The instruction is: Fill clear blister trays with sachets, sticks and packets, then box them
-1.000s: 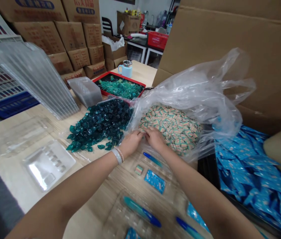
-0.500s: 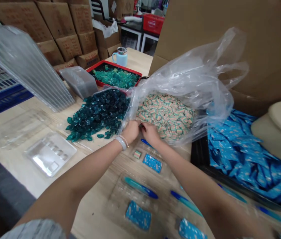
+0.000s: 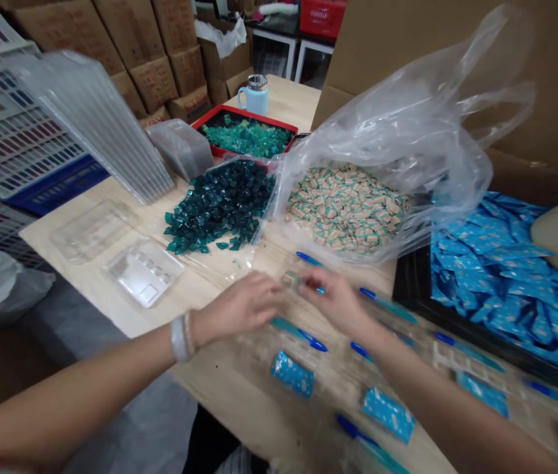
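Note:
My left hand (image 3: 242,306) is over the table with its fingers loosely stretched, somewhat blurred, and nothing shows in them. My right hand (image 3: 335,299) has thumb and fingertips pinched together; what they hold, if anything, is too small to make out. Just left of those fingertips lies a small striped square piece (image 3: 289,278). Below my hands are a teal-and-blue pen (image 3: 301,334) and a blue patterned packet (image 3: 293,374), which seem to lie in a clear plastic tray. Beyond my hands, a clear plastic bag (image 3: 372,141) spills a heap of striped square pieces (image 3: 348,207).
Dark teal pieces (image 3: 222,204) are heaped at centre-left. Behind them stands a red-rimmed tray (image 3: 200,125) of green pieces, with a light-blue mug (image 3: 256,99). Clear trays (image 3: 111,125) are stacked leaning at left. A black bin (image 3: 410,280) of blue packets stands right.
My hands have drawn back from the edge of the striped heap towards me and moved apart. My left fingers have loosened. The view has shifted, showing more of the left side.

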{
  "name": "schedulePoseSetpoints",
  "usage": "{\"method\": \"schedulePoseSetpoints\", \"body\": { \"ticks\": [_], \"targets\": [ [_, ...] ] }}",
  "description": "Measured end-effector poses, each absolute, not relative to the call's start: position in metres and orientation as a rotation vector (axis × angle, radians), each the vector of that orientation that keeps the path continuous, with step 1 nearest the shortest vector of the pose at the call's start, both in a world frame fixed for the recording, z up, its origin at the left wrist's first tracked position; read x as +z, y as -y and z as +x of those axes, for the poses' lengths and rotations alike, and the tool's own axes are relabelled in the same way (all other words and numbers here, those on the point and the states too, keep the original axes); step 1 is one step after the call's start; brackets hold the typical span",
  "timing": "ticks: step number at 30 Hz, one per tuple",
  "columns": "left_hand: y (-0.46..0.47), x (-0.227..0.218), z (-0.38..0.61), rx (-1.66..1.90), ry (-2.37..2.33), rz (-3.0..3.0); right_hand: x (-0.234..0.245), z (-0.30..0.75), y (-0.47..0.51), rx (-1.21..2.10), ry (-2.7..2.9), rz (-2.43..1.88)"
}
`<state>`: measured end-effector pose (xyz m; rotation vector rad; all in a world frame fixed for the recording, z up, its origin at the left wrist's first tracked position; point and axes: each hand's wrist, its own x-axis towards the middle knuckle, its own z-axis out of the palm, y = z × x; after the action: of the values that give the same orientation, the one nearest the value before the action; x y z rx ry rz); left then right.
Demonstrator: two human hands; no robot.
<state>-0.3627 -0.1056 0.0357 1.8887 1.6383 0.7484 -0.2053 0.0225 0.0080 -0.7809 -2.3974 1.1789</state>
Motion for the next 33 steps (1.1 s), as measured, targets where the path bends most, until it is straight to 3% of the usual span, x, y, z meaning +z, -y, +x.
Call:
{"method": "schedulePoseSetpoints", "body": {
  "ticks": [3, 8, 23, 33],
  "targets": [
    [0.167, 0.027, -0.358, 0.602, -1.577, 1.853, 0.003, -0.187, 0.031, 1.430, 2.352, -0.861],
    [0.188, 0.006, -0.350, 0.587, -1.631, 1.864, -0.001, -0.193, 0.074, 1.504, 2.442, -0.932],
    [0.182, -0.005, -0.345, 0.729, -1.643, 1.945, -0.001, -0.203, 0.116, 0.568, 2.796, -1.032],
    [0.180, -0.003, -0.355, 0.698, -1.560, 2.072, -0.006, -0.188, 0.112, 0.620, 2.823, -0.843]
  ]
}}
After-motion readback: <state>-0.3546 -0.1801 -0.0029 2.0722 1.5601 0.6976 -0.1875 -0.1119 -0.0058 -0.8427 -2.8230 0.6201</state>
